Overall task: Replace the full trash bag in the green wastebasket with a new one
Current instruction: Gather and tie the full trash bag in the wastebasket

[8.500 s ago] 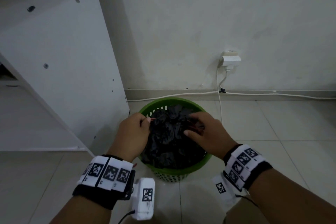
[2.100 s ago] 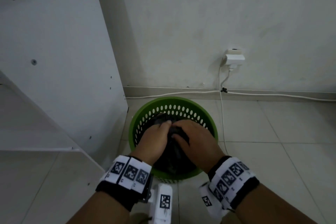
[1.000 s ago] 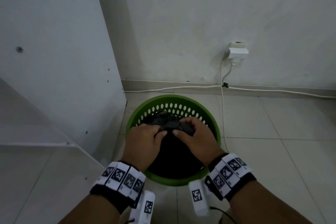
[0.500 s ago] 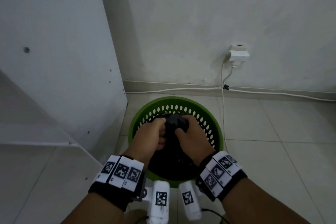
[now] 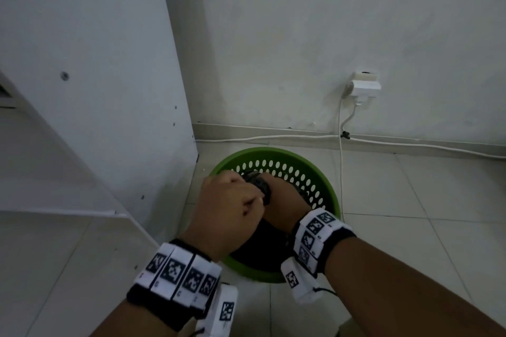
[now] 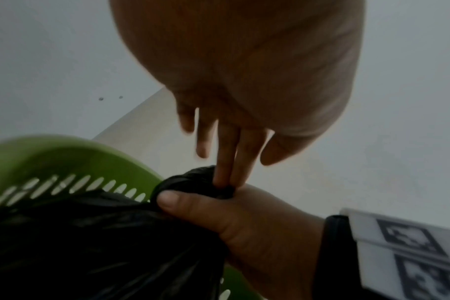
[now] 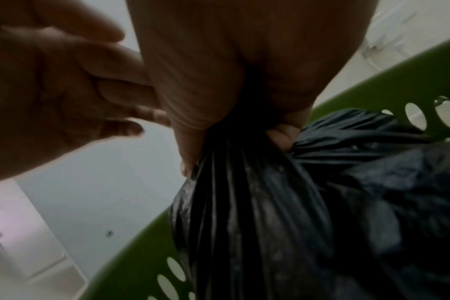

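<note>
A green perforated wastebasket (image 5: 324,180) stands on the floor with a full black trash bag (image 5: 253,250) inside it. The bag's mouth is gathered into a twisted neck (image 5: 260,186). My right hand (image 5: 282,200) grips that neck, thumb wrapped round it (image 6: 183,203). My left hand (image 5: 235,197) sits beside it. In the left wrist view its fingers (image 6: 231,174) are straight, and two fingertips touch the top of the twist. The right wrist view shows the black plastic (image 7: 270,223) pleated under my right fist (image 7: 219,81), with the left palm (image 7: 51,81) next to it.
A white cabinet panel (image 5: 109,90) stands right against the basket's left side. A wall socket with a plug (image 5: 365,87) is behind, its white cable (image 5: 341,167) dropping past the basket's right rim. Tiled floor (image 5: 424,227) spreads to the right.
The bag's loose mouth has been gathered and twisted into a tight neck. Both hands have risen a little over the basket, and the left hand's fingers have loosened from gripping to touching.
</note>
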Tool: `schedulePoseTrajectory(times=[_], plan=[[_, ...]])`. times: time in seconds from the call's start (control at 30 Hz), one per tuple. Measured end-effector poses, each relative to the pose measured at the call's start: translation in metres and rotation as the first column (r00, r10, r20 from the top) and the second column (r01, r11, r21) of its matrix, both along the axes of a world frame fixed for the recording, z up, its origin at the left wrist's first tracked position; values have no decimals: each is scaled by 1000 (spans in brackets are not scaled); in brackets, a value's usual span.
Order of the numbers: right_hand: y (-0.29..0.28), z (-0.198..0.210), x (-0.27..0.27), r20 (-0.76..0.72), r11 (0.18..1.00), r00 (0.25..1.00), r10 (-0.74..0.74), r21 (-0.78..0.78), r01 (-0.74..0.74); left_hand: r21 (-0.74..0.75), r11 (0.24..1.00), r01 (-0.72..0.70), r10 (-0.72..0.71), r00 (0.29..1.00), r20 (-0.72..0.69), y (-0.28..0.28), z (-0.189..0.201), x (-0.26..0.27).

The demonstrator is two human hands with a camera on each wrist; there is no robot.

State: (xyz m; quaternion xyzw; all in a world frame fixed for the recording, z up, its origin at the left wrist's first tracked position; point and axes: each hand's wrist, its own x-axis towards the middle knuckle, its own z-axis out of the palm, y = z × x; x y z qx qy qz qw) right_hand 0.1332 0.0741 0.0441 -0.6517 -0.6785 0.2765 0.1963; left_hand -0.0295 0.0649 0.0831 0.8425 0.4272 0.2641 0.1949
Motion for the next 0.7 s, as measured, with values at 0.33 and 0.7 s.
schedulePoseTrajectory(times=[0.33,0.7], plan=[[-5,-18,5,-380,945,870,-315,-210,251,-659,750,-65,201,970,133,-42,-72,-45],[-18,-20,2,-742,866,467,-481,-316,388,-637,769,-49,220,957,191,-45,-70,-42]])
